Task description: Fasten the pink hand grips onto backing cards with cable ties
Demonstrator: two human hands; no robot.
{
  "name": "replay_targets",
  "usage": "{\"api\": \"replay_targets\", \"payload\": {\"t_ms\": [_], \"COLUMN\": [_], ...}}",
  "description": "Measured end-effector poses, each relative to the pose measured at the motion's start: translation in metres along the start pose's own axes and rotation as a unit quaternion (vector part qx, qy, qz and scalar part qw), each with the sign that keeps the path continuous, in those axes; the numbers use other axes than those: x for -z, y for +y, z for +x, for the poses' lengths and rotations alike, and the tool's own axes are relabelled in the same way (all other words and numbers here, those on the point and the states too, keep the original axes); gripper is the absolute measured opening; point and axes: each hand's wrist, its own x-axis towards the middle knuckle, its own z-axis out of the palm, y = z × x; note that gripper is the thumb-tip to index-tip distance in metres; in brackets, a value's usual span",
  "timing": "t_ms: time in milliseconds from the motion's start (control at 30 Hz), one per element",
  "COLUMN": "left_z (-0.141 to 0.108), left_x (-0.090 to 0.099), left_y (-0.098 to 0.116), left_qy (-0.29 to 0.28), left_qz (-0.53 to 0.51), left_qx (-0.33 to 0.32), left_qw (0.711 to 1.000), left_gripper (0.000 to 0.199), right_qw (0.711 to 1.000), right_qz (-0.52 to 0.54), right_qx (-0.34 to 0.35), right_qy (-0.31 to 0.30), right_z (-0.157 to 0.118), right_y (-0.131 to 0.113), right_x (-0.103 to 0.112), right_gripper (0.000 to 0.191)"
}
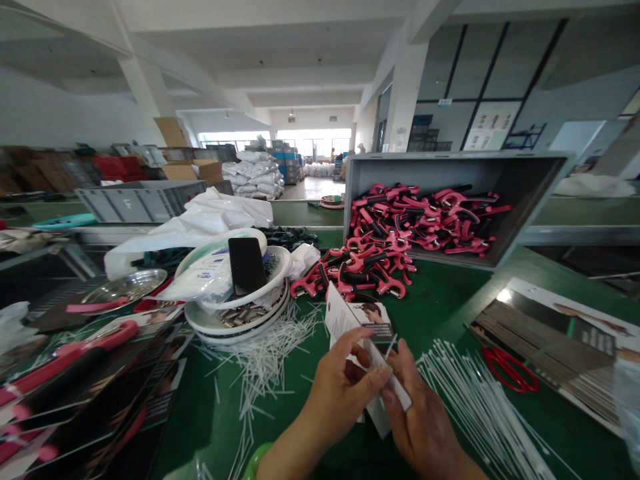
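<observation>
My left hand point(340, 387) and my right hand point(420, 420) meet low in the middle of the view, both pinching a printed paper card point(361, 324) with a photo on it. A narrow white strip point(395, 379) lies along the card between my fingers. White plastic ties lie scattered point(260, 363) to the left of my left hand, and a long bundle of them point(480, 407) sits to the right of my right hand. A heap of pink-and-black plastic tools point(360, 273) lies just beyond the card.
A tilted grey crate point(450, 167) holds more pink tools on the green workbench point(440, 300). Red scissors point(510, 369) rest on a stack of printed sheets point(545, 340). A phone point(246, 265) sits on stacked white plates point(235, 320), near a metal tray point(125, 285) and printed cards point(85, 400).
</observation>
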Motion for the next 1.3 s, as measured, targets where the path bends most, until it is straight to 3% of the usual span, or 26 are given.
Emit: {"api": "replay_targets", "payload": {"t_ms": [100,200,300,400,467,567,633,667,733,867,967,1100,1200,1300], "left_z": [-0.006,-0.009,-0.008,-0.003,0.001,0.006,0.007,0.008,0.007,0.004,0.002,0.003,0.003,0.001], "left_x": [0.017,0.03,0.042,0.051,0.055,0.056,0.055,0.055,0.054,0.055,0.055,0.058,0.06,0.058], "left_y": [0.016,0.016,-0.007,-0.036,-0.051,-0.064,-0.07,-0.073,-0.078,-0.087,-0.089,-0.089,-0.09,-0.091], "left_qy": [-0.011,-0.023,-0.007,0.055,0.09,0.074,0.035,0.018,-0.004,-0.012,0.006,0.034,0.041,0.035], "left_qz": [0.051,0.046,0.035,0.051,0.113,0.211,0.239,0.243,0.242,0.229,0.216,0.192,0.187,0.211], "left_qx": [0.008,0.039,0.072,0.072,0.034,-0.056,-0.089,-0.095,-0.093,-0.087,-0.078,-0.055,-0.057,-0.078], "left_qw": [0.999,0.998,0.997,0.995,0.989,0.973,0.966,0.965,0.966,0.969,0.973,0.979,0.98,0.974], "left_gripper": [0.03,0.023,0.02,0.018,0.016,0.009,0.005,0.005,0.008,0.009,0.011,0.015,0.013,0.034], "right_qw": [0.997,0.992,0.988,0.981,0.99,0.996,0.981,0.968,0.955,0.938,0.929,0.925,0.929,0.934], "right_qz": [-0.042,-0.031,0.008,0.018,-0.004,-0.063,-0.14,-0.175,-0.183,-0.182,-0.19,-0.192,-0.201,-0.203], "right_qx": [0.072,0.119,0.135,0.151,0.119,-0.05,-0.077,-0.038,0.019,0.088,0.096,0.078,0.031,-0.024], "right_qy": [0.0,-0.011,-0.069,-0.116,-0.082,-0.027,-0.112,-0.177,-0.234,-0.281,-0.302,-0.319,-0.309,-0.292], "right_z": [0.013,0.022,0.021,0.021,0.029,0.062,0.092,0.108,0.137,0.174,0.186,0.2,0.211,0.206], "right_y": [-0.006,-0.016,-0.025,-0.014,0.01,0.062,0.094,0.106,0.119,0.12,0.12,0.135,0.147,0.146], "right_x": [-0.001,-0.006,-0.011,-0.009,-0.008,-0.016,-0.033,-0.045,-0.073,-0.129,-0.152,-0.139,-0.104,-0.061], "right_gripper": [0.068,0.071,0.069,0.065,0.06,0.042,0.039,0.041,0.043,0.039,0.03,0.025,0.024,0.032]}}
